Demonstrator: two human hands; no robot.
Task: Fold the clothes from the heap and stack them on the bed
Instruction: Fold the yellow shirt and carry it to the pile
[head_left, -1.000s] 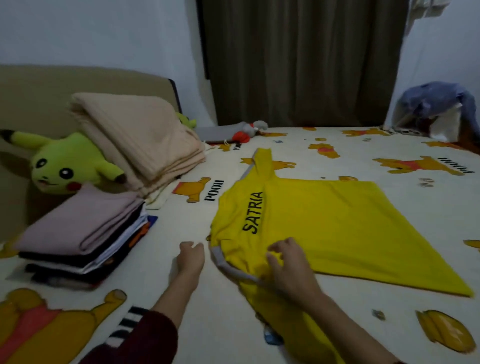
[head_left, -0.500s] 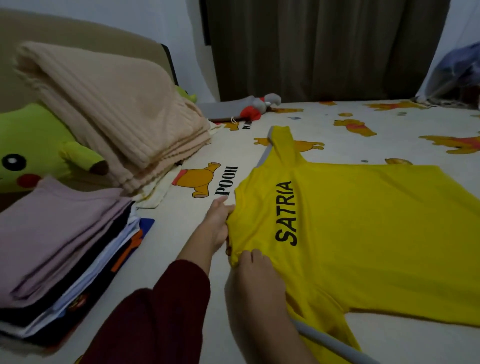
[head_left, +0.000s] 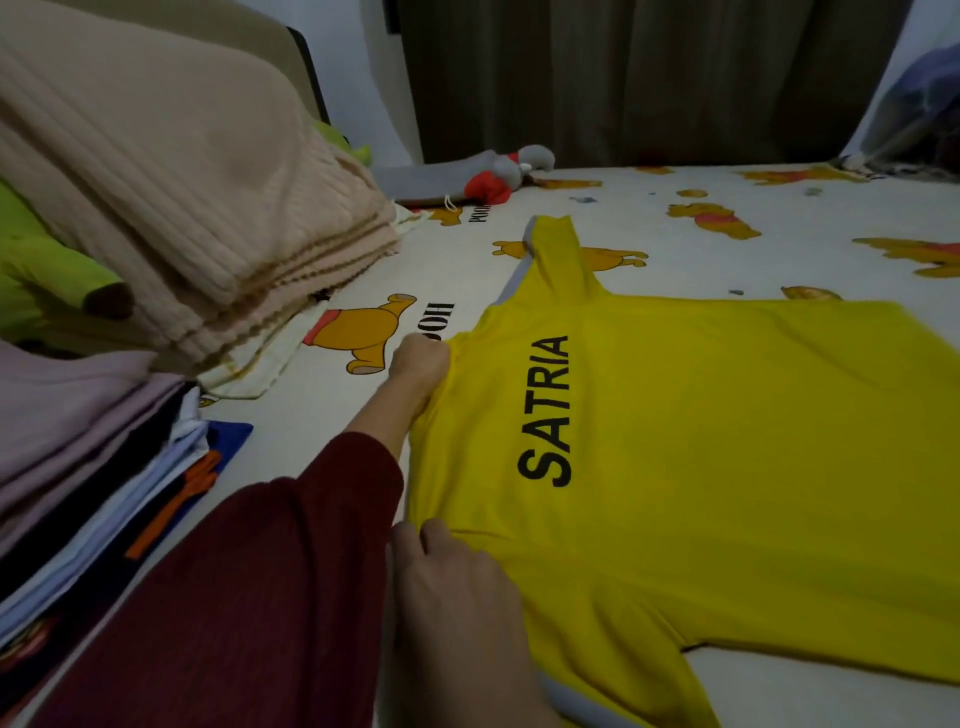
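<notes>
The yellow shirt (head_left: 727, 467) runs off the right edge; the left hand (head_left: 421, 364) hides its fingers beneath the hem.

A bed (head_left: 779, 218) covered by a cream sheet printed with yellow cartoon bears is seen in dim light. Dark brown curtains (head_left: 623, 78) hang behind its far edge, flanked by white walls (head_left: 358, 62). A tan headboard (head_left: 249, 21) stands at the left.

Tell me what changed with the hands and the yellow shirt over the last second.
The left hand left the sheet, reached to the far shoulder of the yellow SATRIA shirt and now grips it. The right hand shifted from the grey-trimmed sleeve to pinch the near shoulder. The shirt still lies flat; the folded clothes stack is unchanged.
</notes>
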